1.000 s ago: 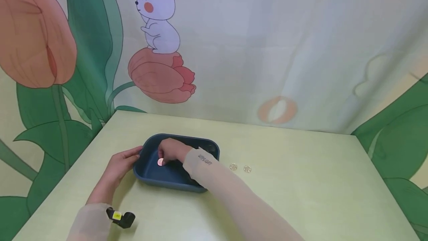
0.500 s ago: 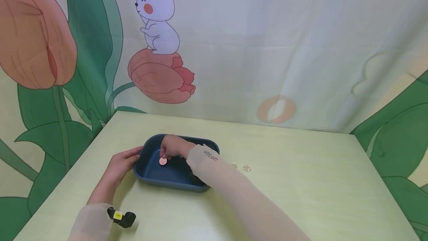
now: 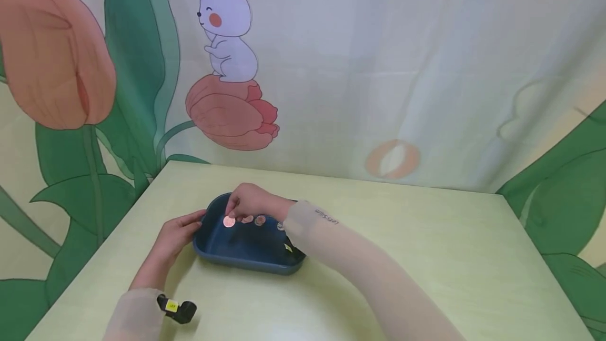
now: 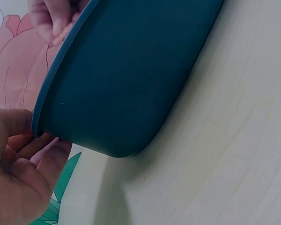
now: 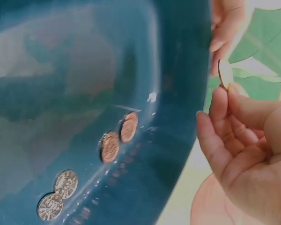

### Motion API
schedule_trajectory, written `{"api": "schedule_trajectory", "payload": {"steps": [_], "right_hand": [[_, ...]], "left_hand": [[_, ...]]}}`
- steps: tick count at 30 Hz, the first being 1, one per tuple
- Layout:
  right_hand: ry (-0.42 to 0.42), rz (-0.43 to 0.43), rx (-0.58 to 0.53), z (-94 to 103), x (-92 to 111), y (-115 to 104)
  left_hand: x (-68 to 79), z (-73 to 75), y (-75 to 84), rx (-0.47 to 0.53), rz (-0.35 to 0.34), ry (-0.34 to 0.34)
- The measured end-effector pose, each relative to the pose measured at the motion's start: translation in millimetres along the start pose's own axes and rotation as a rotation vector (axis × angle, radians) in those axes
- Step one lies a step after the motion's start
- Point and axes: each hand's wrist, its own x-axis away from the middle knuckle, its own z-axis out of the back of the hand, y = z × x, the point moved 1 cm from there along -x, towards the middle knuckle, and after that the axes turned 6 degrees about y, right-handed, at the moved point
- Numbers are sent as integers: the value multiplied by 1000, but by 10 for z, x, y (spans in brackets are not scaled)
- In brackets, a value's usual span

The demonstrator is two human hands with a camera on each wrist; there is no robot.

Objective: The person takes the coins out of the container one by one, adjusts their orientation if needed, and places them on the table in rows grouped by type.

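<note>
A dark blue rectangular tub [image 3: 246, 263] stands on the table's left half. My left hand [image 3: 177, 234] holds its left end, the thumb at the rim [image 4: 37, 117] and the fingers against the outer wall. Between thumb and fingertips my right hand [image 3: 248, 201] pinches a copper-coloured coin [image 3: 229, 221] above the tub's left part. The right wrist view shows that coin [image 5: 225, 74] nearly edge-on, raised past the rim. On the tub floor lie two copper-coloured coins, one [image 5: 129, 127] beside the other [image 5: 109, 146], and two pale metal coins [image 5: 66, 183] that touch.
The table [image 3: 416, 257] reaches out to the right of the tub. A printed curtain [image 3: 322, 67] hangs behind the table. A small black camera [image 3: 180, 310] sits on my left wrist. My right sleeve [image 3: 350, 251] crosses over the tub's right end.
My right hand has risen slightly with the coin, uncovering coins in the tub. Two coins on the table right of the tub are now hidden behind my right sleeve. The left hand stays at the tub.
</note>
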Motion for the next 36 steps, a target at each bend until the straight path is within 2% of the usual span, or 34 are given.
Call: {"api": "schedule_trajectory", "payload": {"steps": [3, 7, 11, 22, 36], "right_hand": [[24, 7, -20, 40, 94, 0], [25, -65, -201, 93, 241, 47], [56, -89, -330, 188, 420, 105], [130, -146, -337, 434, 997, 456], [239, -196, -420, 536, 1641, 888]], "left_hand": [[12, -3, 12, 0, 10, 3], [16, -6, 16, 6, 11, 7], [-2, 1, -3, -1, -11, 10], [8, -2, -13, -28, -22, 2], [18, -12, 12, -23, 0, -2]]}}
